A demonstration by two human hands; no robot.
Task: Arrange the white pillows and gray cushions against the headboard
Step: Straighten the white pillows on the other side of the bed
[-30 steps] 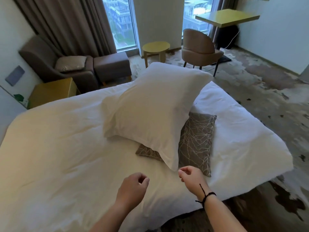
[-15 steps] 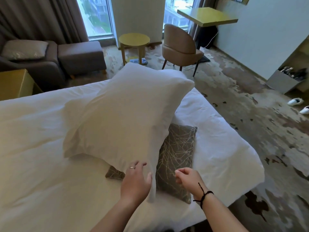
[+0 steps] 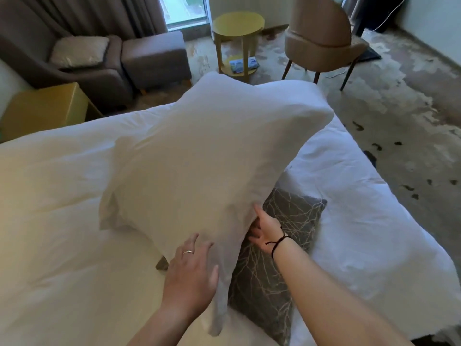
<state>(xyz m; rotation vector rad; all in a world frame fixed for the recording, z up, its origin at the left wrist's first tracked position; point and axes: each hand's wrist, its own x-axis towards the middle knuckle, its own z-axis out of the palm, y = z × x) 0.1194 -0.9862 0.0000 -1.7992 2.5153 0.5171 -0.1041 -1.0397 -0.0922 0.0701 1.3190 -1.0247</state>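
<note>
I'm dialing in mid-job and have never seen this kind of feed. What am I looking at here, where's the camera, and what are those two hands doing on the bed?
There is no machine: a person wears one camera on the head, looking forward and down. On the white bed a white pillow leans on a gray cushion. The left hand lies flat on the pillow's near corner, fingers straight. The right hand reaches under the pillow's edge, over the cushion; its fingers are hidden, so a grip cannot be confirmed. No headboard is in view.
</note>
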